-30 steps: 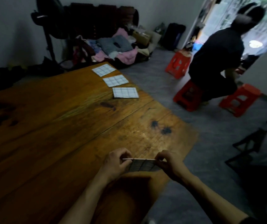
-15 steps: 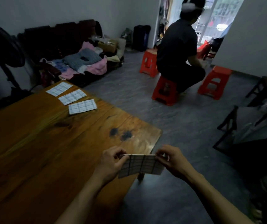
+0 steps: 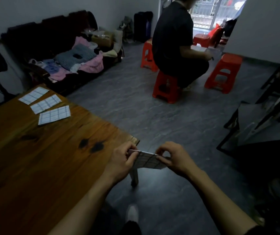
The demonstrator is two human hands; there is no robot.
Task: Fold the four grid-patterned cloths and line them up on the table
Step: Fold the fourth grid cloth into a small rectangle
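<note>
Left hand [image 3: 121, 162] and right hand [image 3: 175, 157] pinching folded cloth [image 3: 147, 161] off table [image 3: 51, 150] corner, seemingly midair, red stools [image 3: 165, 85] beyond

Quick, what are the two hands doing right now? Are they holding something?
Left hand: closed, pinching the left end of the grid-patterned cloth.
Right hand: closed, pinching the right end of the same cloth.

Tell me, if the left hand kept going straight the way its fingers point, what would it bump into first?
Probably the right hand. The left hand pinches one end of the grid cloth with its fingers pointing right along it, and the right hand pinches the other end. Depth is hard to judge.
</note>
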